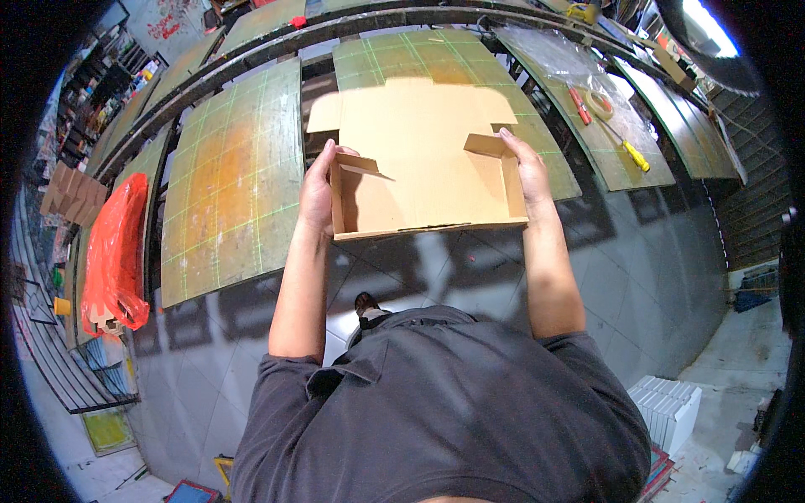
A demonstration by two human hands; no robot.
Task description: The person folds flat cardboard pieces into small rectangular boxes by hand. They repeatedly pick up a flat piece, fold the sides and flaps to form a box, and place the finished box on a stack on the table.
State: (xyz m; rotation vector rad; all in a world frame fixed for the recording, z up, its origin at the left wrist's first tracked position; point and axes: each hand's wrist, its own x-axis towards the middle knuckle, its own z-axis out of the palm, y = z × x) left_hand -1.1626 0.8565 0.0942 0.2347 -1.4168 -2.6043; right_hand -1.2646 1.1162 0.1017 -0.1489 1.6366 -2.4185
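Observation:
Between my two hands is a brown cardboard box [428,189], its wide lid flap standing open on the far side. Three of its walls are folded up, and small flaps turn inward at the far corners. My left hand [319,189] grips the left side wall, thumb up by the corner flap. On the opposite wall, my right hand [530,172] holds on in the same way, fingers mostly hidden behind the cardboard. The box is held up over the near edge of the work table, and nothing is seen inside it.
Worn greenish boards [231,180] with bright green grid lines lie along the table. A red plastic bag [117,251] and stacked cardboard [74,194] are at left. On the right board are a yellow-handled screwdriver [635,156], a red-handled tool [579,106] and a tape roll [599,105].

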